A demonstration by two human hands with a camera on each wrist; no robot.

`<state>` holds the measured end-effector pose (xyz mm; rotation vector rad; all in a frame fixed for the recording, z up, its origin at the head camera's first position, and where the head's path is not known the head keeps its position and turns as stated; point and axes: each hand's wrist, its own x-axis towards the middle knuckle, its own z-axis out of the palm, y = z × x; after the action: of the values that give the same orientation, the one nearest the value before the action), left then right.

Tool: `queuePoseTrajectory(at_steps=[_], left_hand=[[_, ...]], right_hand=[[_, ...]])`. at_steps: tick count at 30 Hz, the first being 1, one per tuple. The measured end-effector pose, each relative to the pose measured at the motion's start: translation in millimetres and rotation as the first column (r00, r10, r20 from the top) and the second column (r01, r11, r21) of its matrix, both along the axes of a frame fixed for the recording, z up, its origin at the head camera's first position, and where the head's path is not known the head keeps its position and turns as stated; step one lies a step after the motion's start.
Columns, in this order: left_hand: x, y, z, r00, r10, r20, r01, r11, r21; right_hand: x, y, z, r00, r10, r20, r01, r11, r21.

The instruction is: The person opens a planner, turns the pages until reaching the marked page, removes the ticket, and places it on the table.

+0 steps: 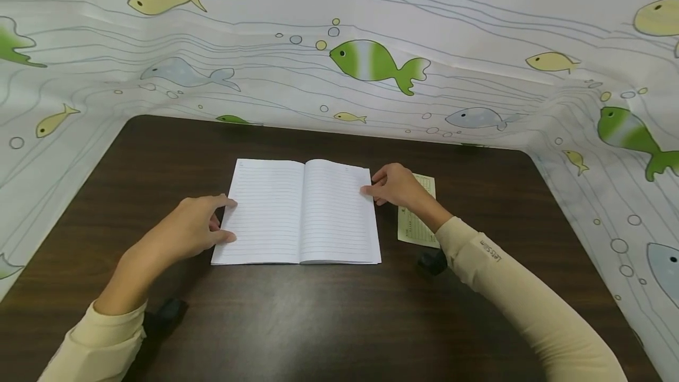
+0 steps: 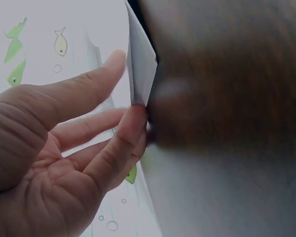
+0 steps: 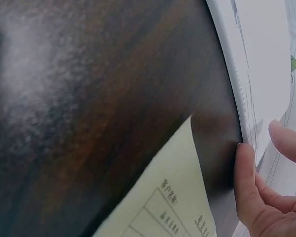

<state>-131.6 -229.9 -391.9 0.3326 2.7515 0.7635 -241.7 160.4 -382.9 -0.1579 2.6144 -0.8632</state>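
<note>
An open notebook with blank ruled pages lies flat on the dark table. At its left edge is my left hand, thumb over the page and fingertips against the side; the left wrist view shows the notebook's edge between thumb and fingers. My right hand pinches the right edge near the upper corner. In the right wrist view, its thumb is on the page side and its index finger is against the stacked page edges. Beneath the right hand and wrist, a pale yellow printed slip is partly hidden.
The dark wooden table is enclosed at the back and sides by a white sheet printed with fish. A small black object shows under the right wrist, and another black object by the left wrist.
</note>
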Motion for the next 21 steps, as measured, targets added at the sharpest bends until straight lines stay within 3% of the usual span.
queuePoseTrajectory(at_steps=[8, 21], left_hand=[[-1.2, -0.8, 2.7, 0.998, 0.061, 0.003, -0.061, 0.997, 0.046], [-5.0, -0.3, 5.8, 0.991, 0.129, 0.046, -0.134, 0.984, 0.120]], right_hand=[[-0.1, -3.2, -5.1, 0.996, 0.043, -0.073, -0.036, 0.995, 0.098], [2.1, -3.0, -10.0, 0.994, 0.052, -0.096, -0.043, 0.994, 0.099]])
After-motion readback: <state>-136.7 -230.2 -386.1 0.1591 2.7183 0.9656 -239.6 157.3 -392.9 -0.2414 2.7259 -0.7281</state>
